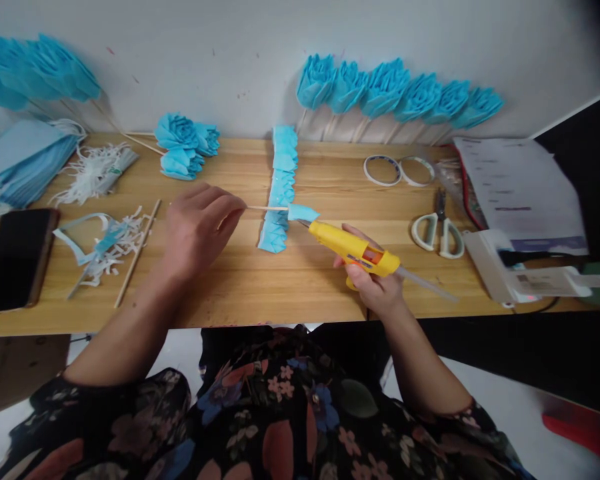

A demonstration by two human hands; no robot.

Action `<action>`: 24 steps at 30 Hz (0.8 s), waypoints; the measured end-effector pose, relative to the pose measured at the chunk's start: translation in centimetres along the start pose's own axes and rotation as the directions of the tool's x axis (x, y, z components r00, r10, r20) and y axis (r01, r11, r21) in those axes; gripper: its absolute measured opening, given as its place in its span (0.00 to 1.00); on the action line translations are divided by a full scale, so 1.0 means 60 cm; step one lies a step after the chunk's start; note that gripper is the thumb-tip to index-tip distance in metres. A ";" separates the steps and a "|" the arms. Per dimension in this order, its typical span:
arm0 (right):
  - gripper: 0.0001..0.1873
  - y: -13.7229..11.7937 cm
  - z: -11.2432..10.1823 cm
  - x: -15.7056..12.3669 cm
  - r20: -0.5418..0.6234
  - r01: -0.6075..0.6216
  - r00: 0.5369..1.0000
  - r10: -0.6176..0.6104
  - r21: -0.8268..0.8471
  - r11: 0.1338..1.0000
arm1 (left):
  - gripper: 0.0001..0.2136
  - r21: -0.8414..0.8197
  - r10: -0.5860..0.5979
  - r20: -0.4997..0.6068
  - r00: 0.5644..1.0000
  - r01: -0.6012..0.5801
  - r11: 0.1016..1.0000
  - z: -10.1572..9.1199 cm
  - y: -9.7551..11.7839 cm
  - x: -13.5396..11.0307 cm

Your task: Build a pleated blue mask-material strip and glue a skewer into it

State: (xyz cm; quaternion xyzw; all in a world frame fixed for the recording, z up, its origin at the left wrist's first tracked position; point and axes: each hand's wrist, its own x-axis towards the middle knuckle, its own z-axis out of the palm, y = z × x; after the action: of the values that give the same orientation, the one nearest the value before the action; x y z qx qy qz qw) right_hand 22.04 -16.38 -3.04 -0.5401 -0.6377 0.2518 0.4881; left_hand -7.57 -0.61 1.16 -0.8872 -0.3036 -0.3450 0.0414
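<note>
My left hand (200, 223) pinches a thin wooden stick (267, 208) that points to the right. A small rolled blue petal piece (303, 213) wraps the stick's far end. In my right hand (373, 280) is a yellow hot glue gun (357, 248), with a clear glue stick (427, 285) jutting from its back. The gun's nozzle is close to the blue roll; whether they touch I cannot tell. Beneath the stick runs a column of stacked blue petals (283, 150), laid from the wall side toward me.
Blue flowers on sticks (385, 90) lean on the wall, more at left (35, 70). Three flower heads (180, 143) lie nearby. At left are blue masks (25, 160), a phone (17, 260), white scraps (115, 250). Tape rolls (383, 171), scissors (437, 230) and a power strip (495, 267) lie right.
</note>
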 end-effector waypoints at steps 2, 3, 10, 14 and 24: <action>0.28 0.000 0.000 -0.001 0.002 -0.017 1.000 0.017 -0.032 0.999 | 0.10 -0.009 -0.012 0.014 1.000 0.013 1.000 0.000 0.000 0.000; 0.28 -0.001 0.000 -0.001 0.008 -0.024 1.000 0.025 -0.044 0.999 | 0.10 -0.013 -0.016 0.019 1.000 0.016 1.000 -0.001 0.000 0.000; 0.25 -0.008 0.001 0.001 -0.006 -0.024 1.000 0.023 -0.071 0.997 | 0.10 -0.060 -0.038 0.052 0.998 0.041 0.997 -0.003 0.002 0.001; 0.26 -0.008 0.000 0.003 0.005 -0.061 0.998 0.062 -0.085 0.995 | 0.10 -0.054 -0.024 0.047 0.999 0.027 0.998 -0.003 0.002 0.001; 0.25 -0.009 0.000 0.000 -0.042 -0.157 0.987 0.156 -0.043 0.987 | 0.09 -0.043 -0.023 0.025 0.999 0.024 0.999 -0.001 -0.003 -0.002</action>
State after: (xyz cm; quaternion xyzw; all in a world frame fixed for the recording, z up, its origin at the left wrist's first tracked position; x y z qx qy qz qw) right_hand 21.81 -16.51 -2.60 -0.6045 -0.5894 0.2639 0.4664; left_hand -7.78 -0.55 1.13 -0.8884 -0.3071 -0.3409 0.0144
